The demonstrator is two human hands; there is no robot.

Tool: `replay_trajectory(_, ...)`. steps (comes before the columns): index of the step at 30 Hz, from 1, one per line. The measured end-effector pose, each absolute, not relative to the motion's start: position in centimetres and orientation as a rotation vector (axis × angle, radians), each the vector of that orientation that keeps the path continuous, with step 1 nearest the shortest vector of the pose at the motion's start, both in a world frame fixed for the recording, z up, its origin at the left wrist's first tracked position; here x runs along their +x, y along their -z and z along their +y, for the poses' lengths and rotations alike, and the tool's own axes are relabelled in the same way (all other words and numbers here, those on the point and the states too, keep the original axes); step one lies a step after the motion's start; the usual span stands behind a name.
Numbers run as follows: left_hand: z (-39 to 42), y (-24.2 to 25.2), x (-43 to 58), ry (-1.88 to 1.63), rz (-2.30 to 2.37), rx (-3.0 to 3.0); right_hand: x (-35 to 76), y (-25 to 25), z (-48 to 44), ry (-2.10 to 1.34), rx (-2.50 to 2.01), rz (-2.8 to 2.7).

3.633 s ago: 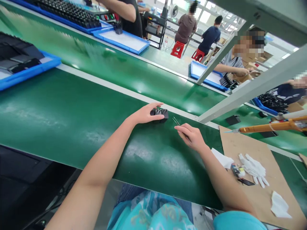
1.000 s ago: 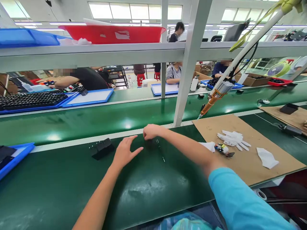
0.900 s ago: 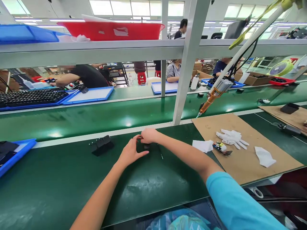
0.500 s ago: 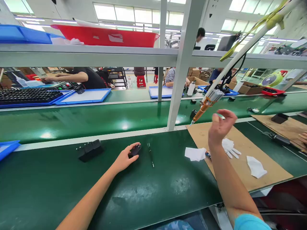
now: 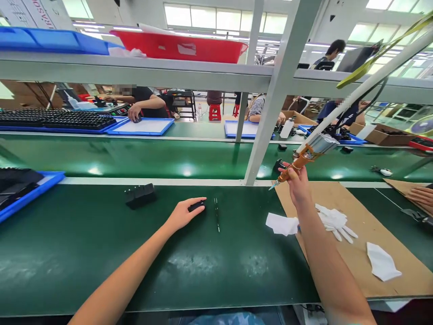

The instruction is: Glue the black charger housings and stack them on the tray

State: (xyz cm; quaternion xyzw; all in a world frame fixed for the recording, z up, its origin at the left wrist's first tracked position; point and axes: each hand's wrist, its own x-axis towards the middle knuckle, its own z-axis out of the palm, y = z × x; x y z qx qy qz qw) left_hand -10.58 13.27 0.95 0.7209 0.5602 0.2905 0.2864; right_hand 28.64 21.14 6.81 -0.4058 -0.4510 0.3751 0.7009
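My left hand (image 5: 185, 212) rests on the green bench, its thumb and fingers closed round a small black plastic part (image 5: 195, 206). Just right of it lies a thin dark rod with shiny ends (image 5: 217, 215). Farther left sits a row of black blocks (image 5: 140, 196) with small metal pins. My right hand (image 5: 297, 183) is raised, with thumb and fingers at the orange barrel of a dispensing gun (image 5: 301, 159). The gun's thin pale tip points down and left. It hangs from a white pole, and part of its barrel is behind my fingers.
White gloves (image 5: 335, 221) and a white cloth (image 5: 382, 262) lie on a cardboard sheet (image 5: 355, 271). Another cloth (image 5: 282, 224) overlaps its edge. A metal post (image 5: 262, 131) stands ahead. A blue tray (image 5: 50, 179) is at left; a co-worker's hand (image 5: 421, 196) at right.
My right hand has moved up to the dispensing gun and closed on its barrel. My left hand stays at the black part. The view has shifted left, bringing in more of the blue tray.
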Motion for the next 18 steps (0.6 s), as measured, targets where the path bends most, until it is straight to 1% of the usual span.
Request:
replay_trajectory(7, 11.9, -0.9, -10.1, -0.737, 1.533, 2.098, 18.4, -8.3, 17.6, -0.997, -0.756, -0.879)
replay_trajectory(11, 11.0, -0.9, -10.0, -0.795, 1.478, 2.180, 11.9, -10.0, 16.3, -1.087, -0.608, -0.911)
replay_trajectory(15, 11.4, -1.0, -11.1, -0.870, 1.301, 2.006, 7.7, -10.8, 15.5, -1.132, -0.534, -0.960)
replay_trajectory(18, 12.0, -1.1, -12.6, -0.831, 1.190, 1.780, 6.9, -10.6, 15.2, -1.119, -0.518, -0.953)
